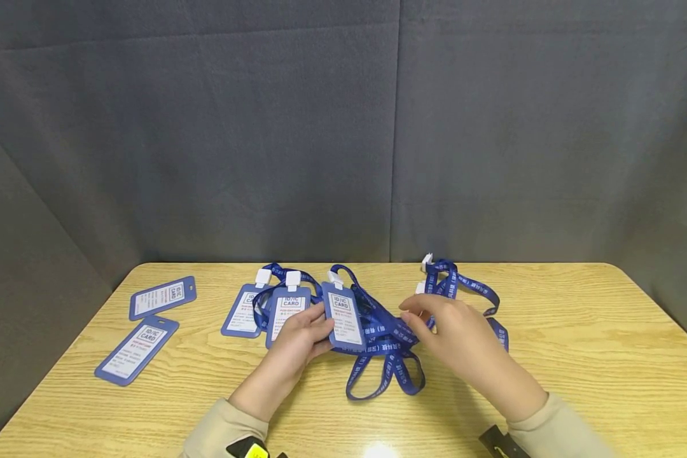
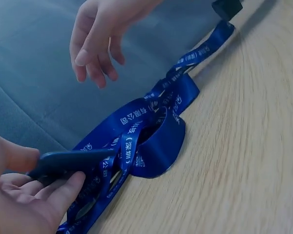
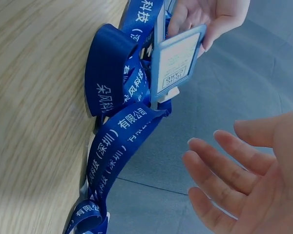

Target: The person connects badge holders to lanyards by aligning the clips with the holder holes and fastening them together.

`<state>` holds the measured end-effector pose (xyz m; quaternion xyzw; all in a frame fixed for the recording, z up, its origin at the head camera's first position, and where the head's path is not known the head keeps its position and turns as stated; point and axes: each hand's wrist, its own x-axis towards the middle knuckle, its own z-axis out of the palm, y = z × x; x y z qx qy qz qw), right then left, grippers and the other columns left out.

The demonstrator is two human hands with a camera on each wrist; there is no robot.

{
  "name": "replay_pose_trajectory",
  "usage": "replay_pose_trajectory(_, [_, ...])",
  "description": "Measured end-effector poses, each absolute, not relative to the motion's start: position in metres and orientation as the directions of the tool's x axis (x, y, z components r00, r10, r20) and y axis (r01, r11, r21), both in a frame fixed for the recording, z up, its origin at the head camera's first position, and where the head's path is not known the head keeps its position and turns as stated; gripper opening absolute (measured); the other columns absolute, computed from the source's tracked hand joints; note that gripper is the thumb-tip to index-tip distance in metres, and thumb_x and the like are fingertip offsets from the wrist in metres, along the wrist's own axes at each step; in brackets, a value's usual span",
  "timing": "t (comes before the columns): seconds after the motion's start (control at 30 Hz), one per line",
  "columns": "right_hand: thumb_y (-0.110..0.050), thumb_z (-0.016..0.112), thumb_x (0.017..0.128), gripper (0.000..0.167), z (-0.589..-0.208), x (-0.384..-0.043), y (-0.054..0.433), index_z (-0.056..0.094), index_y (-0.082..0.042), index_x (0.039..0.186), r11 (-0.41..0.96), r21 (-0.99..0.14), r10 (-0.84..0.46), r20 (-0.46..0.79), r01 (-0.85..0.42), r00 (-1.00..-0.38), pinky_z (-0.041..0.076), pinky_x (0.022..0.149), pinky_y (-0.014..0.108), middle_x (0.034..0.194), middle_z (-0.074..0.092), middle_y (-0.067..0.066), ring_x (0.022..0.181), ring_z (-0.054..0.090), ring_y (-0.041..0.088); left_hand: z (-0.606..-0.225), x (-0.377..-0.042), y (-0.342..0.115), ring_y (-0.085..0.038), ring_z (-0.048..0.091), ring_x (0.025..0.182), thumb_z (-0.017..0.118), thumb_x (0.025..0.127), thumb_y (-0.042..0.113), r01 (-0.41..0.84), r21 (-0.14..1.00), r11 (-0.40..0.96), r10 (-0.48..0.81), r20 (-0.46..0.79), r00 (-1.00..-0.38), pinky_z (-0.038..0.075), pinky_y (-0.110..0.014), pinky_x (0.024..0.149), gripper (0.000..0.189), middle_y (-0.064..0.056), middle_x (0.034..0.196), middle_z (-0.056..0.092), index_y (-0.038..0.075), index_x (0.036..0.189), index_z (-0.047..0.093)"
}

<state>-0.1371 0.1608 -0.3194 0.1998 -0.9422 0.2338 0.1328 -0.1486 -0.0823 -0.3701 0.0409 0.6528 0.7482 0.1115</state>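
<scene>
My left hand (image 1: 299,340) pinches a blue ID card holder (image 1: 345,318) by its left edge, thumb on the front. A white clip (image 1: 334,278) at its top joins it to a blue lanyard (image 1: 372,305) with white lettering. In the right wrist view the held card holder (image 3: 178,61) stands tilted over the lanyard bands. My right hand (image 1: 458,324) hovers above the lanyards to the right, fingers loosely bent and holding nothing. The left wrist view shows that right hand (image 2: 100,41) apart from the bands.
Two card holders with white clips, one nearer (image 1: 286,312) and one farther left (image 1: 243,312), lie beside my left hand. Two loose card holders (image 1: 163,298) (image 1: 137,350) rest at the table's left. More lanyard (image 1: 478,287) with white clips (image 1: 427,261) lies near the back edge.
</scene>
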Motion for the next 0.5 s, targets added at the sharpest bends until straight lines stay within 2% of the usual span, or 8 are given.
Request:
replay_pose_trajectory(0.13, [-0.022,0.067,0.096,0.014,-0.3206,-0.1372,0.1588,0.074,-0.015,0.106,0.820,-0.379,-0.315,0.325,-0.428,-0.892,0.048,0.059,0.028,0.094,0.072,-0.003,0.069,0.058,0.006,-0.3726,-0.1486,-0.0824,-0.043,0.046,0.130,0.050,0.100,0.000,-0.050,0.998,-0.022,0.209,-0.045,-0.977,0.048,-0.042,0.097,0.055,-0.037,0.145,0.037,-0.018,0.146,0.025])
replay_pose_trajectory(0.3, [-0.022,0.068,0.096,0.013,-0.3219,-0.1371,0.1572,0.074,-0.014,0.104,0.818,-0.369,-0.331,0.328,-0.442,-0.885,0.051,0.063,0.031,0.091,0.072,-0.004,0.075,0.064,0.010,-0.3737,-0.1478,-0.0811,-0.039,0.062,0.112,0.054,0.097,-0.007,0.070,0.989,0.130,0.169,0.048,-0.984,0.057,-0.036,0.077,0.052,-0.036,0.135,0.050,-0.019,0.143,0.033])
replay_pose_trajectory(0.4, [-0.022,0.068,0.095,0.011,-0.3228,-0.1371,0.1565,0.073,-0.015,0.103,0.814,-0.366,-0.337,0.334,-0.451,-0.880,0.052,0.064,0.032,0.089,0.072,-0.004,0.077,0.066,0.011,-0.3740,-0.1479,-0.0817,-0.030,0.068,0.098,0.060,0.095,-0.004,0.137,0.952,0.274,0.139,0.102,-0.985,0.057,-0.032,0.070,0.053,-0.031,0.126,0.059,-0.015,0.142,0.038])
replay_pose_trajectory(0.5, [-0.022,0.069,0.095,0.009,-0.3237,-0.1371,0.1560,0.073,-0.017,0.101,0.813,-0.365,-0.339,0.337,-0.453,-0.879,0.052,0.065,0.033,0.089,0.071,-0.006,0.077,0.066,0.011,-0.3735,-0.1487,-0.0828,-0.019,0.067,0.086,0.067,0.093,0.003,0.177,0.885,0.430,0.118,0.139,-0.983,0.055,-0.028,0.067,0.056,-0.020,0.118,0.065,-0.010,0.142,0.044])
